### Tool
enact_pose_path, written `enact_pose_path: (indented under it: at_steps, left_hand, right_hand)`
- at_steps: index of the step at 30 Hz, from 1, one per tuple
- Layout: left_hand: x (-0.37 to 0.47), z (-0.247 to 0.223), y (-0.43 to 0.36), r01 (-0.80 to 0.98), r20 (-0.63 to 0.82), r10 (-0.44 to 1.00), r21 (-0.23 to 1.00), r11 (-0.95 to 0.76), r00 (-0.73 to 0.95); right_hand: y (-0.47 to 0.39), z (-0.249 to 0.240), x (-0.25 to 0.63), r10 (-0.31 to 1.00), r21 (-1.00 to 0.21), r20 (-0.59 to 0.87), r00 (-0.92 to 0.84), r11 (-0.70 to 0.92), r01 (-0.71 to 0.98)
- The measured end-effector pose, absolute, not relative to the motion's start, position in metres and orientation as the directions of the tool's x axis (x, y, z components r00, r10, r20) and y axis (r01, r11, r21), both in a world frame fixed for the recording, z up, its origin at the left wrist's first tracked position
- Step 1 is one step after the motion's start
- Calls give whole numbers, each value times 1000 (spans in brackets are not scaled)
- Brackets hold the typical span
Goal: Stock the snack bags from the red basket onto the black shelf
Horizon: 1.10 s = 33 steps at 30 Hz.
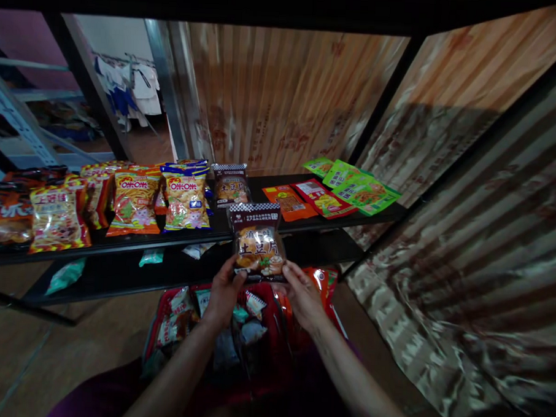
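A dark brown potato chip bag (258, 241) is held upright at the front edge of the black shelf (222, 226). My left hand (223, 292) grips its lower left corner, and my right hand (302, 289) pinches the lower right corner. Just behind it on the shelf lies a similar brown bag (231, 187). To the left are a yellow snack bag with a blue top (185, 198) and an orange-yellow snack bag (135, 199). Flat orange (287, 203), red (324, 198) and green packets (366, 192) lie to the right.
Below my hands sits an open red bag (272, 349) with several small packets inside. A lower shelf (118, 276) holds a few green packets. More snack bags (59, 217) crowd the upper shelf's left end. Corrugated sheeting (283, 98) stands behind.
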<state>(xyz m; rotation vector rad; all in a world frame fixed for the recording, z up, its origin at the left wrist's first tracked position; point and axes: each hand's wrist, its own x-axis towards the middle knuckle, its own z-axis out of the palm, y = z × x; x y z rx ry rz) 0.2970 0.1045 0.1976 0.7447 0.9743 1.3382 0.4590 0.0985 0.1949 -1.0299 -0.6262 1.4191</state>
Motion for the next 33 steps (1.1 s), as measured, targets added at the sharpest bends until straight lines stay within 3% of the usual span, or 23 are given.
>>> enact_pose_path:
  at_steps: [9,20,28,33]
  left_hand:
    - [279,200,121,-475,-137,991,872,120,-1]
    - [294,220,137,-452,-275,929,881,141,-247]
    - [298,229,148,-449,-168,976,889,89,-139]
    - [300,219,161,-470,-207,968,875,117,-144]
  right_hand:
    - [132,201,445,943,-847,-268,196,-133,-515]
    - [144,190,455,944,-919,-183,275,-65,-390]
    - [143,189,460,938,-905,-229,261,-106,-413]
    - [143,184,461,943,-899,-240,231,-126,-420]
